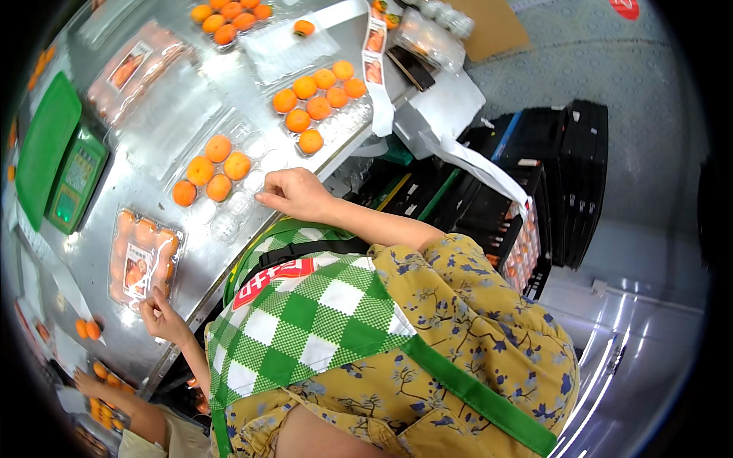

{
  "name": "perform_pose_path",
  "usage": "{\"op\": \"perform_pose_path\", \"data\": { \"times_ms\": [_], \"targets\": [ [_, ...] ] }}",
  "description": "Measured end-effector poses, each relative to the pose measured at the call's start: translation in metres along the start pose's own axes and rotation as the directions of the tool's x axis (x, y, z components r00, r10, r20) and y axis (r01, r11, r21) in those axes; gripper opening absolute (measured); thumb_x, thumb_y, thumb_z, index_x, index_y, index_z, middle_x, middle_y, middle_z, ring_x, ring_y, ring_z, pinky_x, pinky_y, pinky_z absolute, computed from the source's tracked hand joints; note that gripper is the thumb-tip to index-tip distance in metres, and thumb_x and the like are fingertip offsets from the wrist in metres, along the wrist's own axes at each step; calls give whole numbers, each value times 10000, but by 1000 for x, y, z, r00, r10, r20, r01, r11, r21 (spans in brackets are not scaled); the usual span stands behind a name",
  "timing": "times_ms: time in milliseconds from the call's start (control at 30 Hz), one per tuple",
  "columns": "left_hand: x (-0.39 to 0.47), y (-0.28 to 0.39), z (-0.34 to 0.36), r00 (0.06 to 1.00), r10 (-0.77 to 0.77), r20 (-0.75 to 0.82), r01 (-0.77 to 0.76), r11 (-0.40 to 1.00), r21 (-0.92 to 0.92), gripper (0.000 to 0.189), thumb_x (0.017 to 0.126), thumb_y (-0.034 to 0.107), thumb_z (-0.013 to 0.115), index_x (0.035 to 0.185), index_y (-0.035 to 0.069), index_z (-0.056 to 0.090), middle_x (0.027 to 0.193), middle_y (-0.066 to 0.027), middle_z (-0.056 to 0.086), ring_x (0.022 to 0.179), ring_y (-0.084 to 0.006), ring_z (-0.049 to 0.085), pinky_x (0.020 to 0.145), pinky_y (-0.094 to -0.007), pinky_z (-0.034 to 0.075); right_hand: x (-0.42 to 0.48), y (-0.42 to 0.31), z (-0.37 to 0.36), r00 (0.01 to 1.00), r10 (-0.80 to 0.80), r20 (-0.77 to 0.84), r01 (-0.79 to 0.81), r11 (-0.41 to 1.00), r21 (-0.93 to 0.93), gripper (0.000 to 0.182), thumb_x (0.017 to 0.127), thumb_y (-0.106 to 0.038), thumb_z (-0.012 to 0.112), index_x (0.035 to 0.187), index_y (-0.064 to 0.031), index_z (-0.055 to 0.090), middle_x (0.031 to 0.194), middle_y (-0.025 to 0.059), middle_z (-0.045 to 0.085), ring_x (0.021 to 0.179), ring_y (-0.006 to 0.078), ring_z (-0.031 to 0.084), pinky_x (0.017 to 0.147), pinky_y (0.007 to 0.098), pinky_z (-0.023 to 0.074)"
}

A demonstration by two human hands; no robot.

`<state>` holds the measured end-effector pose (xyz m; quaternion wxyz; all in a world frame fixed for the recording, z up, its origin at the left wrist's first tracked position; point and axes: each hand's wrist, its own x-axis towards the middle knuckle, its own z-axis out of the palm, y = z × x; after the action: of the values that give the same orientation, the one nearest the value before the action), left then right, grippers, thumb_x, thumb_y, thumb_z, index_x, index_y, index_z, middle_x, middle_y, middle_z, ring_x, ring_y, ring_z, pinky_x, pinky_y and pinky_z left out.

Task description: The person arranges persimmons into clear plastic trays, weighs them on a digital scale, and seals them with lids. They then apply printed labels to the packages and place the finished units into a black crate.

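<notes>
My right hand, its fingers curled in, hovers at the near edge of a clear plastic tray. Several orange persimmons sit in part of that tray's pockets; the other pockets are bare. My left hand is by the near corner of a closed clear clamshell pack of persimmons, its index finger raised. A printed label lies on the pack's lid. Whether the left fingertips touch the pack or pinch anything is unclear. Farther right, another clear tray holds several persimmons.
A green scale stands on the metal table at left. A label strip and a phone lie at the back right. Black crates are stacked on the floor at right. Another person's hand is at lower left.
</notes>
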<state>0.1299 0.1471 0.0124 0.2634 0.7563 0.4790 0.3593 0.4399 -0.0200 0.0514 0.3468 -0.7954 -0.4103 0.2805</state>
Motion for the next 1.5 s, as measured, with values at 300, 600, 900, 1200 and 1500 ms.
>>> {"op": "perform_pose_path", "data": {
  "times_ms": [300,600,900,1200,1500],
  "targets": [
    [21,-3,27,991,20,129,-18,1000,-18,323,876,73,560,613,-5,389,551,-33,347,532,-113,323,494,-280,291,-44,12,-16,985,102,-142,-96,994,54,280,825,-219,619,679,10,549,564,143,507,494,247,495,497,349,394],
    [49,-3,0,965,-235,-120,235,972,-12,376,866,124,549,1226,26,499,952,-119,575,896,-206,550,785,-313,434,-32,29,-17,998,53,-21,-51,995,84,184,835,-109,547,700,6,499,563,126,431,500,169,403,500,311,373],
    [-16,-76,-15,821,-492,-288,547,824,151,549,865,262,585,1309,-5,405,1266,-199,444,1142,-306,452,964,-377,353,21,23,-26,955,-117,273,82,987,136,125,732,76,429,740,18,539,631,86,533,577,170,546,552,277,434],
    [-21,-69,-1,706,-669,-233,642,743,-187,596,867,245,592,1344,-21,354,1286,-188,465,1114,-255,503,929,-324,394,52,9,-23,858,-177,482,188,982,25,118,696,64,436,676,-10,524,594,148,518,563,284,570,542,334,434],
    [-28,-89,-5,752,-628,-200,604,778,-170,582,882,250,580,1330,-43,348,1313,-186,430,1193,-256,430,989,-326,331,59,10,-20,901,-151,407,170,985,-10,110,703,24,457,689,-42,545,619,140,561,604,319,586,547,384,438]
  ]
}}
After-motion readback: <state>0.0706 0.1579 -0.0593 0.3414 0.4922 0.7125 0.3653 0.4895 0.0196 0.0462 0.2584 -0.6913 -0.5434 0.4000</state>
